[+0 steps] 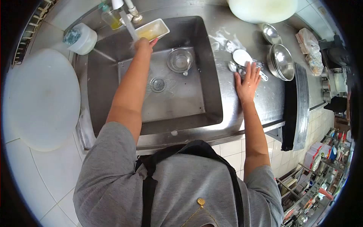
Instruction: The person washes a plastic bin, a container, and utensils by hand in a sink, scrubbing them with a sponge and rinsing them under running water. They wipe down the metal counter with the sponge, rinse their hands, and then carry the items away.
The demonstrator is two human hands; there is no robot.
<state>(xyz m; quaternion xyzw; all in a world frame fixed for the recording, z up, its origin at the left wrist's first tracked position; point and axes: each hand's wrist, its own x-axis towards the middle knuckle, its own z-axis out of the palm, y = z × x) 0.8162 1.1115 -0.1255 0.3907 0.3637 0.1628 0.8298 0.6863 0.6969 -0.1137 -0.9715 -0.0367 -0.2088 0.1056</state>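
Note:
My left hand [143,43] reaches into the steel sink [211,94] and sits under the stream of water from the tap [126,9]; it holds nothing. A white rectangular tub [153,29] with yellowish liquid leans at the sink's back edge, right beside that hand. A small glass bowl [179,59] stands on the sink floor near the drain [157,84]. My right hand [247,81] lies flat, fingers spread, on the wet counter, touching a cluster of metal spoons [232,67] and a small white round dish [242,56].
A soap bottle [110,17] and a white tub with a sponge [81,38] stand left of the tap. A round white board [41,98] lies at the left. Stacked metal bowls [281,62], a large white vessel [262,9], plastic bags [310,45] and a dark tray [291,109] are at the right.

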